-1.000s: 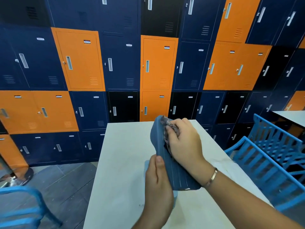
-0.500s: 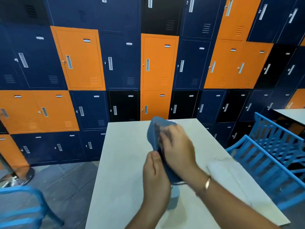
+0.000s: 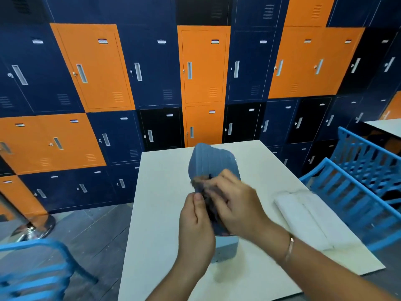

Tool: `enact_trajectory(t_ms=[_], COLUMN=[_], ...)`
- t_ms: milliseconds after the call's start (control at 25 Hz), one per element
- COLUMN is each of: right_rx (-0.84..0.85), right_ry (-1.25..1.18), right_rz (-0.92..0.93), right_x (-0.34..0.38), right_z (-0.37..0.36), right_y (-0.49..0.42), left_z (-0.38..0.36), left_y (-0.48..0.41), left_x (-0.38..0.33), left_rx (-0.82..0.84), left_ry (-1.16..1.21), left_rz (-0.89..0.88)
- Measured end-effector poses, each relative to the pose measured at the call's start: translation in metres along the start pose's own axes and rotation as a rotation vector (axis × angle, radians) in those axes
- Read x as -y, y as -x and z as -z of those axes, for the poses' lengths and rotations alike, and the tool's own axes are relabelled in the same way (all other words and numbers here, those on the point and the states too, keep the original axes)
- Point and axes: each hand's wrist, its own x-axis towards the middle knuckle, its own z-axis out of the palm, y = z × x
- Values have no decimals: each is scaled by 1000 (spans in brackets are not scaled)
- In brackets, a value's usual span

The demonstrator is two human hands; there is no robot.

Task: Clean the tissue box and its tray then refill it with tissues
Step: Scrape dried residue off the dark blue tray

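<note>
right hand point(image 3: 236, 205) lower, one cloth point(image 3: 200, 184), one tissue box point(image 3: 213, 159)

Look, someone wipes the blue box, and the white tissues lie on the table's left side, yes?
No. The head view shows the white tissues on the table's right side, not left. The right hand wipes the blue box with a cloth.

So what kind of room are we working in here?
Probably a staff locker room or break area: a wall of orange and navy lockers behind a white table, with blue slatted chairs alongside.
</note>
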Motion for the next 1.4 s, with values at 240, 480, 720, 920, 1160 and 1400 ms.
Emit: enact_trajectory(t_ms=[240, 480, 720, 920, 1160, 1400], right_rx=[-336, -260, -198, -154, 183, 444], right_ry=[-440, -1171, -1235, -1302, -1157, -886], right_rz=[-724, -1123, -1065, -1234, -1109, -1054], right_x=[-87, -57, -73, -110, -133, -163], right_z=[15, 20, 24, 59, 78, 123], right_y=[-42, 50, 97, 106, 108, 112], left_z=[3, -19, -76, -83, -113, -101], left_y=[16, 16, 25, 29, 15, 23], left_x=[37, 50, 93, 89, 70, 81], left_rx=[68, 78, 404, 153, -36, -288], left_ry=[-92, -436, -1109, -617, 360, 371], left_rz=[127, -115, -495, -446, 634, 575])
